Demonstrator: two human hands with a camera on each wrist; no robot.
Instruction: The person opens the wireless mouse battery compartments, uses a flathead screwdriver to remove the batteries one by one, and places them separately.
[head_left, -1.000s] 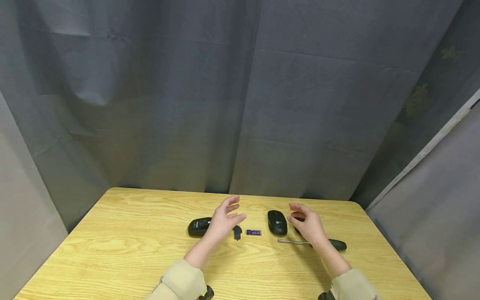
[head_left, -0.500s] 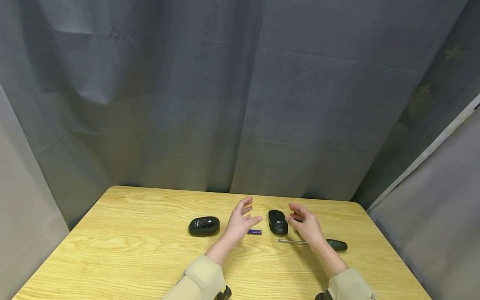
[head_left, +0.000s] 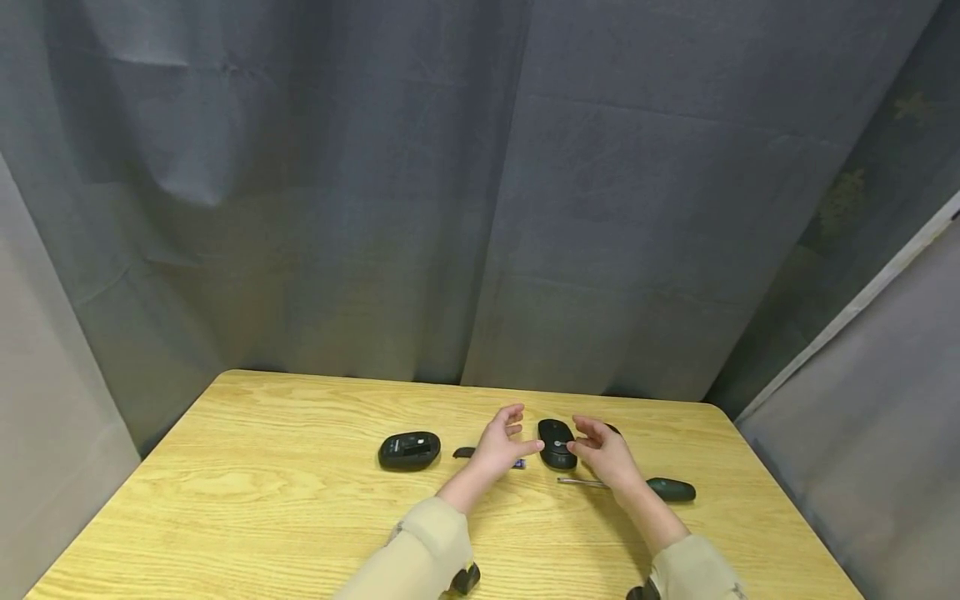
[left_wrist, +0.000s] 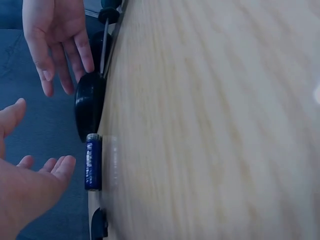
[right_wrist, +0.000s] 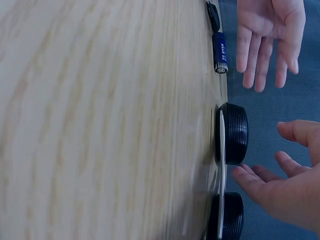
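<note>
My left hand (head_left: 501, 447) hovers over the battery (head_left: 520, 464), fingers loosely bent and holding nothing. It hides most of that purple-blue battery and part of a small black cover (head_left: 463, 452). My right hand (head_left: 609, 456) hangs on the far side of a black computer mouse (head_left: 557, 444), also holding nothing, its thumb overlapping the mouse's edge. In the left wrist view the battery (left_wrist: 93, 162) lies near the left hand's fingertips. A screwdriver with a dark green handle (head_left: 671, 489) passes under the right hand; a second black mouse (right_wrist: 231, 217) is mostly hidden behind that hand.
Another black mouse (head_left: 408, 451) lies belly up at the left, with an open slot in its underside. Everything rests on a wood-grain table (head_left: 247, 500). Grey curtains (head_left: 375, 208) hang behind the table and along its sides.
My left hand has moved right, from beside the upturned mouse to over the battery, uncovering that mouse. My right hand has shifted slightly left, toward the middle mouse. The objects stay in place.
</note>
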